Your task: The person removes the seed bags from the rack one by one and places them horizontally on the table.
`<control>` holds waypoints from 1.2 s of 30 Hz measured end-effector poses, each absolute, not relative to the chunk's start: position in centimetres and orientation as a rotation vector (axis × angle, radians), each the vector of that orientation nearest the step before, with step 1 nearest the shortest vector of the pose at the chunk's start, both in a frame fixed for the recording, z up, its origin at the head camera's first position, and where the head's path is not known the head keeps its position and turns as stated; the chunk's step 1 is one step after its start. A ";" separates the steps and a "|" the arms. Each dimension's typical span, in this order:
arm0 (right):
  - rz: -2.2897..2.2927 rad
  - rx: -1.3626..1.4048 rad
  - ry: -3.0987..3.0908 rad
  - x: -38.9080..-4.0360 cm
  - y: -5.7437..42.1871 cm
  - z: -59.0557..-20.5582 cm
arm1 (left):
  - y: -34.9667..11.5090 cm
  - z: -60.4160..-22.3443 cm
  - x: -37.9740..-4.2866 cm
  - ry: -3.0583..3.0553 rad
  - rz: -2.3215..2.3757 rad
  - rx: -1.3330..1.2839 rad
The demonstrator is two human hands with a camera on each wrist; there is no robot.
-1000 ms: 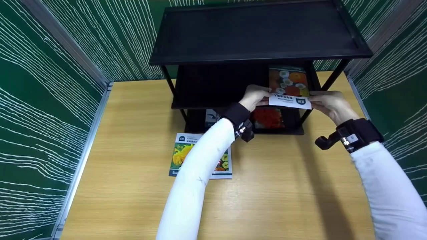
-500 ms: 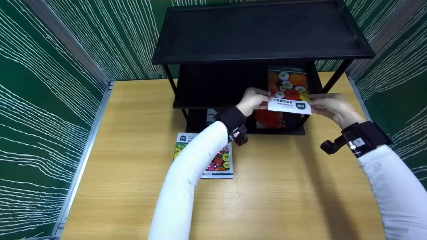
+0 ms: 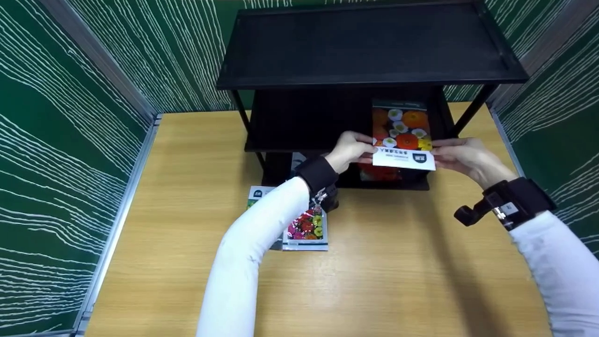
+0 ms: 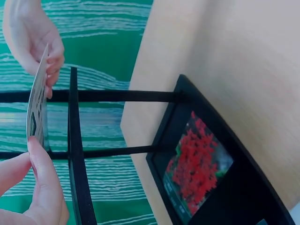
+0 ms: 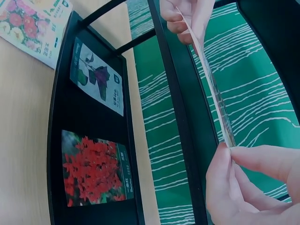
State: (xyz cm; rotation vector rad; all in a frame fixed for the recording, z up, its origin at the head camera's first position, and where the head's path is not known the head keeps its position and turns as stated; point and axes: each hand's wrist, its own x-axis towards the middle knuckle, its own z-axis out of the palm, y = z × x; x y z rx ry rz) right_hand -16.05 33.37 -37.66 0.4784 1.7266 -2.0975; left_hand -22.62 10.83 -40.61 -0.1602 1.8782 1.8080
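Note:
A flower seed packet (image 3: pixel 402 133), with orange and white blooms and a white band, is tilted over the front edge of the rack's middle shelf (image 3: pixel 299 119). My left hand (image 3: pixel 350 150) pinches its left edge between thumb and fingers. At the opposite edge my right hand (image 3: pixel 472 157) pinches it too. Both wrist views show the packet (image 5: pixel 213 89) nearly edge-on, above the bottom shelf. Down there, a red-flowered packet (image 4: pixel 197 164) lies flat; beside it in the right wrist view is a packet with a dark purple bloom (image 5: pixel 98 77).
The black rack's top tier (image 3: pixel 369 44) overhangs the middle shelf. On the wooden table (image 3: pixel 374 281), in front of the rack, flower packets (image 3: pixel 306 229) lie partly beneath my left forearm. Green patterned walls (image 3: pixel 61 140) enclose the back and sides.
Both hands have drawn the orange-and-white flower seed packet toward me, so its white band now hangs farther out past the middle shelf's front edge.

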 end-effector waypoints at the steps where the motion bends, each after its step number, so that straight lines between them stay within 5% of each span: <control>1: -2.094 0.481 1.719 -16.0 33.3 -37.7 | 10.5 -40.1 -22.1 1.868 1.815 -0.150; 36: -1.790 0.326 1.865 -12.6 31.2 -39.0 | 6.0 -41.5 -16.2 1.744 1.865 -0.020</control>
